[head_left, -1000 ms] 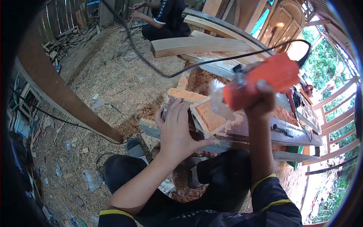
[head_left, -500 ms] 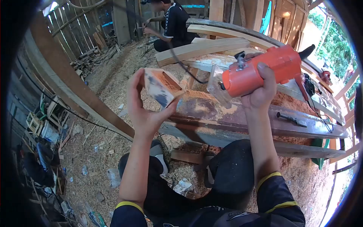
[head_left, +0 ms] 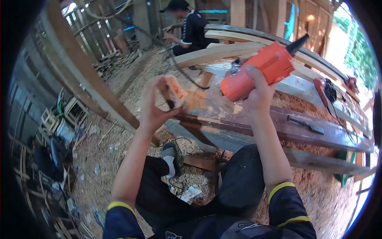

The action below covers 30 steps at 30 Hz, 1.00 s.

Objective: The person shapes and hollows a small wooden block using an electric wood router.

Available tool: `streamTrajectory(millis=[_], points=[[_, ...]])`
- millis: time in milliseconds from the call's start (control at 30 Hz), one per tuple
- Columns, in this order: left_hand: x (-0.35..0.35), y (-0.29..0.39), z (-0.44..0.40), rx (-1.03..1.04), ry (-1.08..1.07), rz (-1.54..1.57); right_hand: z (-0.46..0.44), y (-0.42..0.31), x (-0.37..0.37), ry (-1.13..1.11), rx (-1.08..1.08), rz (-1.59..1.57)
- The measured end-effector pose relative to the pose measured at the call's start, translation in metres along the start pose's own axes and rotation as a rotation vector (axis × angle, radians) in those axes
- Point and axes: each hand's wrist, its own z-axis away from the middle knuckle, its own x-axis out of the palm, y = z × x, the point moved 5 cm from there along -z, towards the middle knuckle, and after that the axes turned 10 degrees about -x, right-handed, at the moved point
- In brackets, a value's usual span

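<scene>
My left hand point(head_left: 149, 111) grips a small hollowed wooden block point(head_left: 175, 89) between thumb and fingers, its recess turned toward the right and blurred by motion. Loose sawdust point(head_left: 195, 99) lies on the board just past it. In my right hand point(head_left: 259, 95) is an orange trim router point(head_left: 260, 69), held tilted above the bench, with the thumb across its body. Its clear base point(head_left: 217, 87) faces the block, a short gap away. Whether a bit protrudes from it I cannot make out.
A dark brown board point(head_left: 282, 119) carries a chisel-like tool point(head_left: 306, 124). Behind it, a red-handled tool point(head_left: 320, 89) rests among long timbers point(head_left: 223, 53). A co-worker point(head_left: 191, 30) crouches at the back. A wooden post point(head_left: 87, 71) stands at left, and a black cable point(head_left: 185, 73) hangs near the block.
The block has turned in my left hand, so its painted face no longer shows as broadly. My right hand has moved the router slightly left, and the camera view has shifted.
</scene>
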Motion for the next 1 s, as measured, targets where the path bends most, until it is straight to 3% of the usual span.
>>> streamTrajectory(millis=[100,200,300,400,500,600,700,800,833,933,967,1000], points=[[0.005,0.011,-0.002,0.041,-0.170,-0.047,0.003,0.001,0.000,0.011,-0.012,-0.025],[-0.001,0.022,-0.003,0.118,-0.034,-0.113,0.001,-0.002,0.005,0.035,-0.036,-0.055],[0.007,0.019,-0.012,0.058,-0.282,-0.131,0.003,0.001,0.002,0.043,-0.030,-0.039],[0.008,0.023,-0.014,0.295,-0.207,-0.291,0.004,0.005,0.001,0.031,-0.008,-0.008],[0.022,0.025,-0.017,0.448,-0.439,-0.479,0.010,0.000,0.005,0.024,-0.016,0.025],[0.025,0.043,-0.028,0.455,-0.376,-0.445,0.011,-0.001,0.000,-0.023,-0.011,0.087],[0.057,0.019,-0.027,0.459,-0.692,-0.493,0.014,-0.002,-0.006,-0.012,0.010,0.116],[0.062,0.037,-0.040,0.114,-0.949,-0.402,0.016,-0.010,-0.014,0.013,0.024,0.153],[0.063,0.030,-0.042,0.106,-0.970,-0.350,0.016,-0.014,-0.017,0.022,0.025,0.170],[0.073,0.003,-0.047,0.349,-0.829,-0.165,0.016,-0.025,-0.030,-0.004,0.010,0.275],[0.075,-0.011,-0.044,0.408,-0.777,-0.235,0.016,-0.027,-0.033,0.005,0.000,0.289],[0.073,-0.012,-0.046,0.356,-0.812,-0.213,0.016,-0.029,-0.036,0.012,-0.009,0.304]])
